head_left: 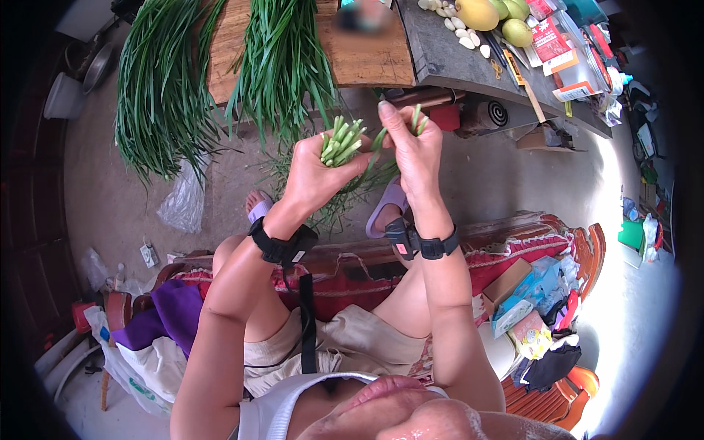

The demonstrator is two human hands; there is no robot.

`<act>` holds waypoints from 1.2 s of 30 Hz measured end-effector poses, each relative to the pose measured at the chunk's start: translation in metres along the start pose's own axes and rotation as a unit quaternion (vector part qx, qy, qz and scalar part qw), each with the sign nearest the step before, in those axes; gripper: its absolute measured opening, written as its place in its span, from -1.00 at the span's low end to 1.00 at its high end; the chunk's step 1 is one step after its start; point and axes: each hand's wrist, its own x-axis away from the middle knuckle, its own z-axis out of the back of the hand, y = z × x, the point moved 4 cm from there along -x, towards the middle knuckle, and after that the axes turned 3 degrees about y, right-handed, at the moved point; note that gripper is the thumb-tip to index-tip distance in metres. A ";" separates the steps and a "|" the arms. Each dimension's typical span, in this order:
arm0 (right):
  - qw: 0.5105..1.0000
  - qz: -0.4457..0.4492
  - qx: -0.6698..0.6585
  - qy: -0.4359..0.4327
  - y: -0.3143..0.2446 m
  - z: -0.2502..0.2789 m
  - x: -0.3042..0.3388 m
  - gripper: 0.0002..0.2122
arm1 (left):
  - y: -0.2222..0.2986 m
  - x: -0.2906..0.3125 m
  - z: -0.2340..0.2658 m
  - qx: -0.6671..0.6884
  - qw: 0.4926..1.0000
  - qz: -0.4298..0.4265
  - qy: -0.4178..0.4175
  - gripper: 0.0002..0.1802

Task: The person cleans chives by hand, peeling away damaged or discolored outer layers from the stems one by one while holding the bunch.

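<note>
My left hand (314, 176) is closed round a bunch of garlic chives (342, 143), with the pale green stem ends sticking up out of the fist. Just to its right, my right hand (418, 161) pinches a few green chive stalks (419, 121), whose tips show above the fingers. Thin green strands span the gap between the hands. Beyond them, two big heaps of long chives, a left heap (158, 81) and a middle heap (275, 59), hang over the edge of the wooden board (374, 59). Loose green bits (337, 209) lie on the floor below my hands.
On the dark table (440, 59) at the far right are garlic cloves (462, 33), yellow and green fruit (517, 33), packets and a yellow-handled cutter (513, 67). A clear plastic bag (183, 202) lies on the floor. Boxes and bags (535, 293) crowd the wooden bench at right.
</note>
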 end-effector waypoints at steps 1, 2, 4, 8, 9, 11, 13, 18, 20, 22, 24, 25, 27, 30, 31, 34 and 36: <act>1.000 -0.010 0.005 -0.014 0.001 -0.002 0.002 -0.67 | -0.005 -0.001 0.000 -0.001 1.000 0.000 0.000 -0.79; 0.999 -0.005 0.043 -0.020 0.004 -0.001 0.001 -0.67 | -0.008 -0.003 0.000 -0.027 1.000 0.000 -0.003 -0.80; 0.998 -0.001 0.043 -0.048 0.004 0.006 -0.004 -0.68 | -0.010 -0.004 -0.001 -0.054 0.999 0.000 -0.008 -0.80; 0.993 -0.021 0.023 -0.117 -0.007 0.005 -0.003 -0.71 | 0.002 -0.004 0.003 0.030 0.996 0.060 -0.055 -0.84; 0.989 -0.027 0.040 -0.136 -0.007 0.007 -0.003 -0.71 | 0.002 -0.004 0.002 0.042 0.992 0.080 -0.084 -0.82; 0.987 -0.031 0.040 -0.153 -0.004 0.011 -0.006 -0.70 | 0.001 -0.005 0.001 0.057 0.990 0.087 -0.099 -0.82; 0.984 -0.033 0.042 -0.168 -0.003 0.012 -0.006 -0.70 | -0.001 -0.005 -0.001 0.074 0.986 0.093 -0.114 -0.81; 0.979 -0.011 0.171 -0.114 -0.007 0.014 -0.006 -0.62 | -0.007 -0.004 -0.003 0.076 0.985 0.091 -0.128 -0.81; 0.978 -0.017 0.175 -0.110 -0.006 0.014 -0.005 -0.60 | -0.004 -0.004 -0.005 0.073 0.985 0.084 -0.129 -0.80; 0.978 -0.024 0.179 -0.107 -0.003 0.014 -0.005 -0.59 | -0.001 -0.004 -0.004 0.070 0.986 0.077 -0.129 -0.79; 0.981 -0.037 0.158 -0.107 0.002 0.014 -0.006 -0.59 | 0.001 -0.004 -0.002 0.028 0.988 0.077 -0.134 -0.77; 0.981 -0.037 0.158 -0.107 0.002 0.013 -0.005 -0.59 | -0.001 -0.003 -0.003 0.028 0.988 0.077 -0.134 -0.77; 0.983 -0.051 0.137 -0.115 0.004 0.011 -0.004 -0.60 | -0.005 -0.004 -0.003 0.002 0.993 0.047 -0.112 -0.77; 0.982 -0.042 0.134 -0.127 0.005 0.009 -0.003 -0.61 | -0.005 -0.003 -0.004 0.000 0.993 0.060 -0.099 -0.77; 0.982 -0.041 0.134 -0.128 0.005 0.009 -0.002 -0.61 | -0.005 -0.003 -0.004 0.000 0.993 0.060 -0.098 -0.77; 0.979 -0.011 0.146 -0.142 0.004 0.008 -0.002 -0.62 | -0.007 -0.002 -0.003 -0.002 0.995 0.058 -0.081 -0.77; 0.979 -0.002 0.143 -0.146 0.006 0.007 -0.003 -0.65 | -0.006 -0.001 -0.003 0.000 0.995 0.059 -0.079 -0.77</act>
